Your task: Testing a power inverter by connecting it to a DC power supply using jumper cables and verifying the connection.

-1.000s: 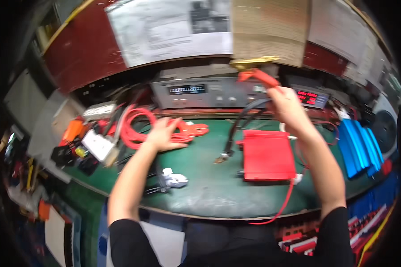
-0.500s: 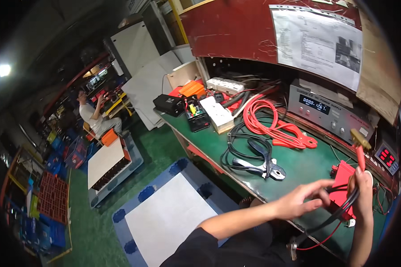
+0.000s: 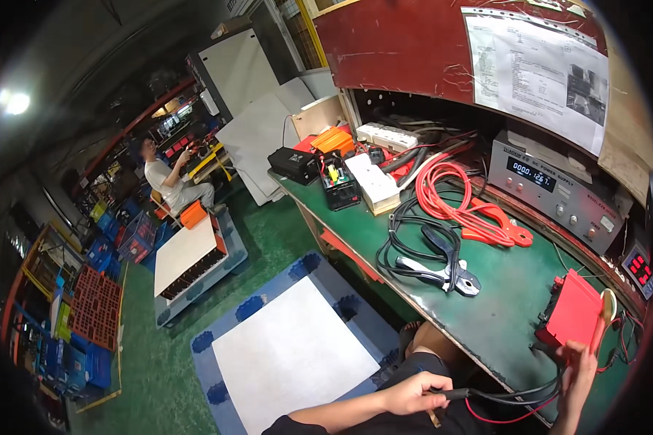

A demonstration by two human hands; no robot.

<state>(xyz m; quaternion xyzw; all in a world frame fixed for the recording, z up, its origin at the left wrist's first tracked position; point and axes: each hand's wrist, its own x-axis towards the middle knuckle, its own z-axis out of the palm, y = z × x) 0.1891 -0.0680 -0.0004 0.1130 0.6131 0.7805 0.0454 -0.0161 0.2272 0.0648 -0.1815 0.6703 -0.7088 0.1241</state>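
My left hand is low in front of the bench, fingers closed round the black sleeved end of a cable; a small brass-coloured piece shows below it. From there black cables run right to my right hand, which is closed round them at the bench's front edge. A red-handled brass clip rises from the right hand, partly hidden by the fingers. Just beyond that hand a red box-shaped device stands on the green bench top. A thin red wire loops below the cables.
Black-cabled clamp pliers and red-cabled ones lie on the bench. Behind stand a power supply and a small red-digit meter. Left are a power strip and an opened black device. A blue pallet lies on the floor; a person sits farther back.
My left hand has moved from beside the red device down and left, and now grips the black cable end. My right hand has lowered with the clip and cables. The view has shifted slightly.
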